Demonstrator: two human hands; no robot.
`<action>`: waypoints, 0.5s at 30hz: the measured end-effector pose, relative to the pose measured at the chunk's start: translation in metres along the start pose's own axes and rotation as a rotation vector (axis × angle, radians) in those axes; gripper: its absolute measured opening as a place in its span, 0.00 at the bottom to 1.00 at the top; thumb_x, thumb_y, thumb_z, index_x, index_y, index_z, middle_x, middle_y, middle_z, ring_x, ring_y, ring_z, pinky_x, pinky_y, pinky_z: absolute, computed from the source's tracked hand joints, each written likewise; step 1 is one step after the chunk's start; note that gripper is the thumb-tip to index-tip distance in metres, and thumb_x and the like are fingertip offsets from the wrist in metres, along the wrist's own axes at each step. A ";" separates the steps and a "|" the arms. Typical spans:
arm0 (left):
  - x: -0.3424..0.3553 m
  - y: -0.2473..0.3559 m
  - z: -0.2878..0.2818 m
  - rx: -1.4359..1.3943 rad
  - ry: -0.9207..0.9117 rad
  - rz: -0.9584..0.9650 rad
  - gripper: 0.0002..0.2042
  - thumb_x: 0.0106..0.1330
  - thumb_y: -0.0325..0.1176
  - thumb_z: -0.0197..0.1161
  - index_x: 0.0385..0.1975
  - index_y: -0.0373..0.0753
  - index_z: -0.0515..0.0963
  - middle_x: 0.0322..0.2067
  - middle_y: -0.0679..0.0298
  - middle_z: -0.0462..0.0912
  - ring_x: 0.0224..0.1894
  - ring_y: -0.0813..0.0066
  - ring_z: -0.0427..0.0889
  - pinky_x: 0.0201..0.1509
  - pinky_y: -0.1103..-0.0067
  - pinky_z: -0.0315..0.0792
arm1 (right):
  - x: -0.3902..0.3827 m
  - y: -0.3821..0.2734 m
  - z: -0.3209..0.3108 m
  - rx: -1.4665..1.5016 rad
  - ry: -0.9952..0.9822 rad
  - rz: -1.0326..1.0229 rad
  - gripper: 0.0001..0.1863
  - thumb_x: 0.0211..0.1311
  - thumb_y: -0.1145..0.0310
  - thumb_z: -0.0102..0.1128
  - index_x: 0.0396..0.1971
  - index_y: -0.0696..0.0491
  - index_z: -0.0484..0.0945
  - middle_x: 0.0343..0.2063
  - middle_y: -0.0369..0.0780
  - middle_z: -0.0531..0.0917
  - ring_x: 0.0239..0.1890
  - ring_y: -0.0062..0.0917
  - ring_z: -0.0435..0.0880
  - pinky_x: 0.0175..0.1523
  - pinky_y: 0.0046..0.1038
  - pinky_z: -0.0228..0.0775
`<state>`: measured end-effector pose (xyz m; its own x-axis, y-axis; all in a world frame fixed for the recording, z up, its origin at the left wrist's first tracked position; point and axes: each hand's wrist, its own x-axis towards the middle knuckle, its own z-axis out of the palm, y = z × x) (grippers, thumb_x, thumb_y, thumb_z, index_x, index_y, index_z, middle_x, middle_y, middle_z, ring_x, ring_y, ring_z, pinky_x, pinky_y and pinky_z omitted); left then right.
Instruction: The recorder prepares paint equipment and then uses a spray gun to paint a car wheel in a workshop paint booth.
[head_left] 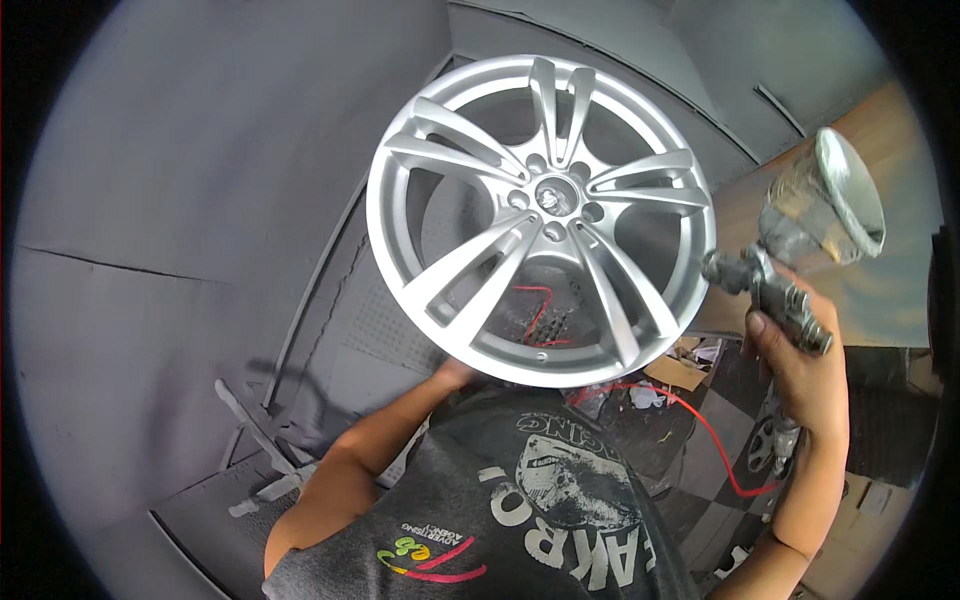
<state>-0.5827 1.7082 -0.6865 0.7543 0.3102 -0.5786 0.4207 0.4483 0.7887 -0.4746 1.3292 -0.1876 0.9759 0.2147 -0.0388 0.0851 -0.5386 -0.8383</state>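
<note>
A silver alloy wheel rim (405,235) with paired spokes fills the upper middle, its front face toward me. My right hand (797,365) is closed round a paint spray gun (783,305), thumb at the back of its body. The gun's nozzle points left and sits close to the rim's right edge. On top of the gun is a paint-crusted cup (815,215), tilted to the right. My left hand (457,374) is at the rim's lower left edge. Its fingers are hidden behind the rim, so I cannot see how they are placed.
A red air hose (705,425) curves below the rim toward the gun's handle. Grey walls (200,180) stand left and behind, and a brownish panel (900,300) is at right. Cardboard scraps (676,372) litter the checkered floor (690,470). A grey-coated stand (260,430) is at lower left.
</note>
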 end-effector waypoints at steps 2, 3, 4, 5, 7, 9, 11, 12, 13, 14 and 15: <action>0.006 0.015 -0.036 0.033 -0.032 -0.007 0.17 0.77 0.43 0.57 0.55 0.38 0.77 0.47 0.62 0.83 0.49 0.71 0.82 0.49 0.73 0.77 | -0.023 -0.012 0.015 0.055 -0.046 0.241 0.24 0.61 0.76 0.71 0.58 0.59 0.80 0.37 0.36 0.85 0.34 0.17 0.80 0.42 0.23 0.74; 0.013 0.022 -0.042 0.049 -0.054 -0.010 0.17 0.77 0.43 0.57 0.55 0.38 0.77 0.47 0.62 0.83 0.49 0.71 0.82 0.49 0.73 0.77 | -0.036 -0.011 0.032 0.057 0.023 0.067 0.24 0.60 0.74 0.72 0.57 0.59 0.80 0.36 0.36 0.85 0.33 0.17 0.80 0.39 0.21 0.73; 0.020 0.031 -0.050 0.066 -0.076 -0.014 0.17 0.77 0.43 0.57 0.55 0.38 0.78 0.47 0.62 0.83 0.48 0.71 0.82 0.48 0.73 0.77 | -0.046 -0.019 0.040 0.165 -0.010 0.158 0.26 0.60 0.72 0.73 0.59 0.60 0.79 0.36 0.35 0.84 0.33 0.17 0.80 0.37 0.20 0.72; 0.026 0.038 -0.057 0.083 -0.099 -0.018 0.17 0.77 0.43 0.57 0.55 0.38 0.78 0.47 0.62 0.83 0.48 0.71 0.82 0.48 0.73 0.77 | -0.051 -0.032 0.046 0.223 -0.084 0.197 0.27 0.60 0.72 0.73 0.59 0.60 0.79 0.36 0.36 0.84 0.33 0.17 0.80 0.37 0.20 0.72; 0.037 0.055 -0.073 0.103 -0.146 -0.082 0.16 0.76 0.44 0.58 0.52 0.40 0.79 0.41 0.67 0.83 0.40 0.77 0.81 0.37 0.78 0.74 | -0.057 -0.051 0.067 0.291 -0.139 0.242 0.28 0.60 0.71 0.73 0.60 0.61 0.78 0.36 0.36 0.84 0.33 0.17 0.80 0.37 0.20 0.72; 0.047 0.080 -0.085 0.128 -0.195 -0.119 0.14 0.76 0.44 0.58 0.50 0.42 0.79 0.40 0.68 0.83 0.37 0.79 0.79 0.34 0.80 0.71 | -0.064 -0.065 0.097 0.365 -0.028 0.098 0.29 0.61 0.72 0.71 0.62 0.61 0.77 0.36 0.37 0.84 0.32 0.17 0.79 0.38 0.20 0.73; 0.055 0.111 -0.098 0.155 -0.221 -0.190 0.11 0.76 0.45 0.57 0.46 0.46 0.79 0.38 0.71 0.83 0.35 0.81 0.78 0.34 0.80 0.70 | -0.066 -0.075 0.122 0.363 0.121 0.105 0.28 0.62 0.72 0.70 0.63 0.61 0.76 0.35 0.37 0.84 0.31 0.17 0.79 0.38 0.20 0.73; 0.060 0.123 -0.106 0.177 -0.230 -0.193 0.11 0.76 0.45 0.57 0.46 0.46 0.79 0.38 0.71 0.83 0.35 0.81 0.78 0.34 0.80 0.70 | -0.065 -0.078 0.134 0.347 0.231 0.097 0.28 0.63 0.72 0.69 0.63 0.61 0.76 0.35 0.37 0.83 0.31 0.17 0.79 0.38 0.20 0.73; 0.065 0.129 -0.109 0.240 -0.260 -0.235 0.11 0.76 0.45 0.57 0.47 0.47 0.79 0.38 0.71 0.83 0.36 0.80 0.78 0.37 0.79 0.71 | -0.067 -0.078 0.137 0.312 0.299 0.029 0.28 0.64 0.74 0.67 0.64 0.62 0.75 0.33 0.37 0.83 0.30 0.18 0.79 0.38 0.21 0.74; 0.069 0.135 -0.111 0.304 -0.287 -0.277 0.11 0.76 0.45 0.57 0.47 0.47 0.79 0.38 0.72 0.83 0.36 0.80 0.79 0.39 0.77 0.72 | -0.072 -0.080 0.139 0.316 0.362 0.031 0.28 0.65 0.73 0.67 0.64 0.64 0.73 0.32 0.36 0.82 0.30 0.18 0.80 0.37 0.21 0.74; 0.072 0.141 -0.111 0.343 -0.281 -0.324 0.11 0.77 0.45 0.55 0.48 0.48 0.79 0.40 0.72 0.83 0.36 0.78 0.79 0.43 0.74 0.73 | -0.077 -0.080 0.142 0.302 0.400 0.075 0.29 0.65 0.71 0.67 0.64 0.65 0.73 0.30 0.35 0.82 0.29 0.18 0.80 0.37 0.20 0.73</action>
<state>-0.5252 1.8869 -0.6400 0.6450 -0.0551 -0.7622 0.7583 0.1699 0.6294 -0.5847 1.4716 -0.1952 0.9827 -0.1764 0.0569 0.0076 -0.2685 -0.9633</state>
